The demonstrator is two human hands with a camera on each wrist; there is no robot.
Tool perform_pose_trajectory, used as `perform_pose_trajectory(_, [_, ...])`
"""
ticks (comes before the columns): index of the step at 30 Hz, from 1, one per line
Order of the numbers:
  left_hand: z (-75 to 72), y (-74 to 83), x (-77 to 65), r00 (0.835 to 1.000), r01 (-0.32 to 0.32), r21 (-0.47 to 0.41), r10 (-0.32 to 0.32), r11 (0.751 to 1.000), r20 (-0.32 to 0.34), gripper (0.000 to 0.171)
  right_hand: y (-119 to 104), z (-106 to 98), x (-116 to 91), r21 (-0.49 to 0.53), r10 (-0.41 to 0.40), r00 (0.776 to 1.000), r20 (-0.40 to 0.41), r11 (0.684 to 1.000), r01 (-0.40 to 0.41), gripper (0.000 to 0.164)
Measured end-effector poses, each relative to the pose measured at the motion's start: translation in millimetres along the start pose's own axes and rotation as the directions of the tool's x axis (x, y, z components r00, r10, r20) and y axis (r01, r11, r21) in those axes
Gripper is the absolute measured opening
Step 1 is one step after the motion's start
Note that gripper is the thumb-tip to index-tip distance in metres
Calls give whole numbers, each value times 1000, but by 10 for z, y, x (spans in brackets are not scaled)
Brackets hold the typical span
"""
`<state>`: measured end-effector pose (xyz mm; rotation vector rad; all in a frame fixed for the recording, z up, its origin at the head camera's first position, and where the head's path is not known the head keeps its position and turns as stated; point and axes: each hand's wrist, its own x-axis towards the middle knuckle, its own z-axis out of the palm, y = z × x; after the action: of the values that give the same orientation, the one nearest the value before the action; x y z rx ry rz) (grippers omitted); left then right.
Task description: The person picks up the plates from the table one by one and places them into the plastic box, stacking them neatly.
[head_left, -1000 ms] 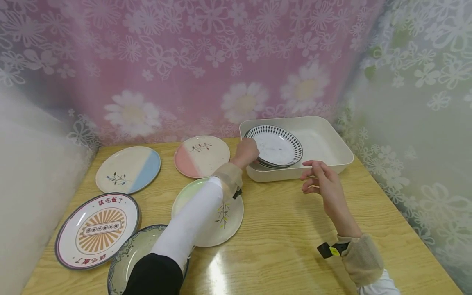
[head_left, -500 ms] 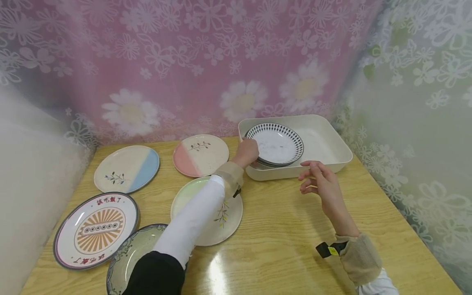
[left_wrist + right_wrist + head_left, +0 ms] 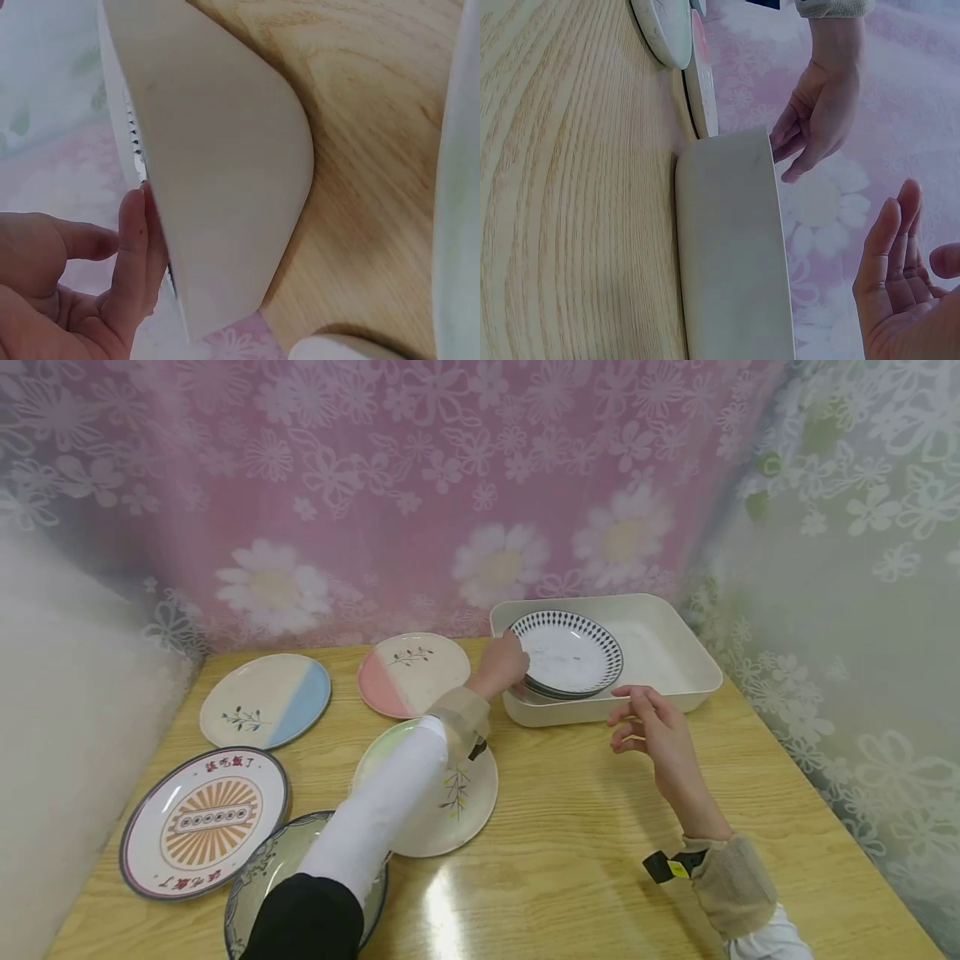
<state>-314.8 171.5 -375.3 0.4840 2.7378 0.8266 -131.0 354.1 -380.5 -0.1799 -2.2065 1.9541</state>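
Note:
A stack of white plates (image 3: pixel 567 653) with a black diamond border sits in the left part of a cream rectangular bin (image 3: pixel 663 647). At the bin's left rim, my left hand (image 3: pixel 501 662) has its fingers beside the stack's edge. The left wrist view shows the thumb (image 3: pixel 90 241) apart from the fingers, which reach down inside the rim; their tips are partly hidden. My right hand (image 3: pixel 660 735) hovers just in front of the bin's front wall, fingers relaxed and holding nothing. In the right wrist view its palm (image 3: pixel 904 300) is bare.
Left of the bin lie a pink-and-cream plate (image 3: pixel 427 681), a green-and-cream plate (image 3: pixel 461 827) under my left forearm, and a blue-and-cream plate (image 3: pixel 247 689). Nearer me are a plate with red lettering (image 3: pixel 150 827) and a greenish patterned dish (image 3: pixel 251 902). Flowered curtains (image 3: pixel 375 527) enclose the wooden table.
The plate stack has shifted slightly right within the bin, away from my left hand. That hand has risen a little at the rim. My right hand stays almost still.

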Motion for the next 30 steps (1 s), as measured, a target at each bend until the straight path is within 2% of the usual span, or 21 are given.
perform_pose_trajectory(2, [-79,-34,-30,1000,-20,-25,20,999,-3,47,-16,27,6,3,5,1000,6,1000,-5,43])
perform_pose_trajectory(6, [-233,-107,-65,997,-47,22,48,999,-55,27,-46,72,20,12,10,1000,19,1000,-10,41])
perform_pose_trajectory(9, [-348,-179,-92,992,-75,75,82,994,-97,29,-66,102,30,12,9,1000,29,1000,-10,37])
perform_pose_trajectory(15, [-624,-375,-281,983,-151,41,154,988,-102,26,-97,176,36,22,12,999,52,1000,-13,38])
perform_pose_trajectory(19, [-813,-562,-456,985,-139,17,139,990,-98,27,-90,228,45,29,10,998,68,1000,-12,35])
perform_pose_trajectory(25, [-1008,-899,-712,989,-108,-5,107,994,-102,24,-78,288,43,30,-4,996,91,1000,1,41])
perform_pose_trajectory(30, [-1095,-1208,-900,998,-63,46,64,997,-27,24,-86,351,30,33,-5,993,115,999,1,37])
